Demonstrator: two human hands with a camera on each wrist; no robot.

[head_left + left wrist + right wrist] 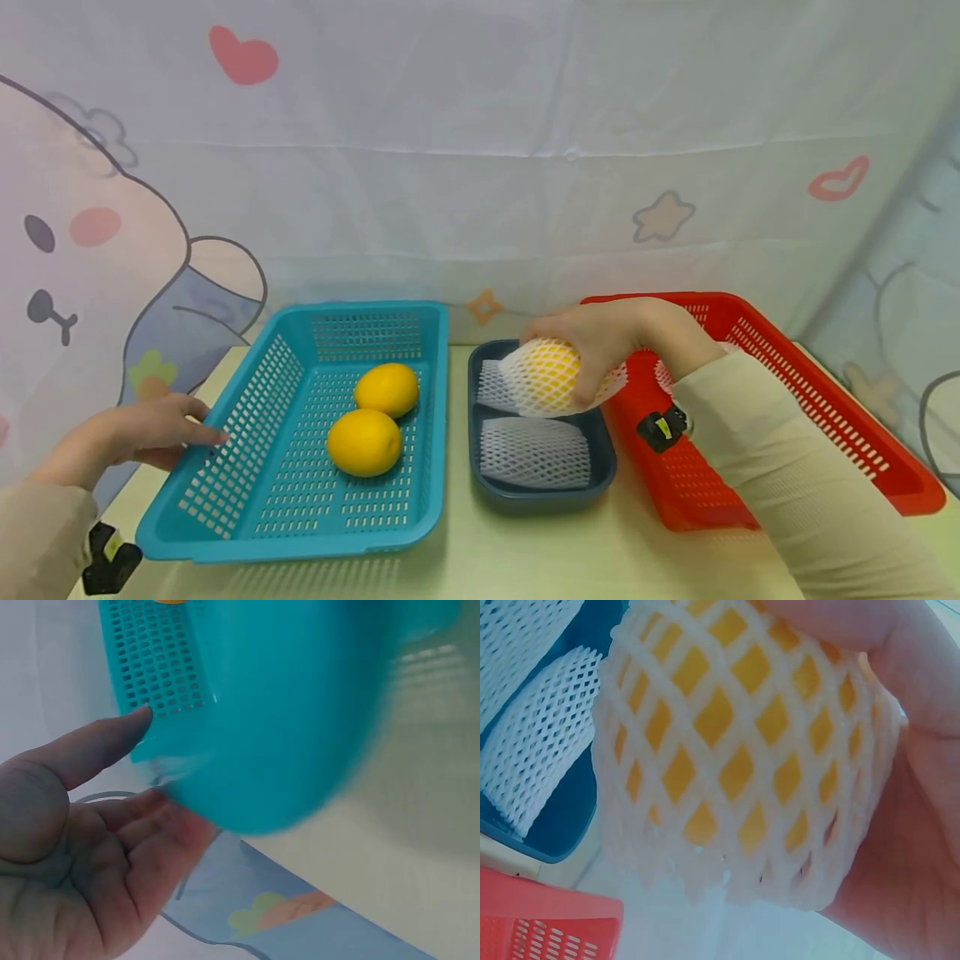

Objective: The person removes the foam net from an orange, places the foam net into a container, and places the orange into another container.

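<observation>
In the head view my right hand (600, 337) grips a yellow oval fruit (558, 367) wrapped in a white foam net (735, 750), held over the dark blue bin (540, 500). Mesh openings show the fruit's skin in the right wrist view. Inside that bin lie flat foam nets (536, 454). My left hand (153, 429) holds the left rim of the turquoise basket (408, 537), thumb on one side and fingers on the other in the left wrist view. Two bare yellow fruits (364, 442) sit next to each other in this basket.
A red basket (847, 425) stands right of the bin, partly covered by my right forearm, with some white netting inside. Behind everything hangs a printed cloth (480, 167). All containers stand on a pale table (480, 558).
</observation>
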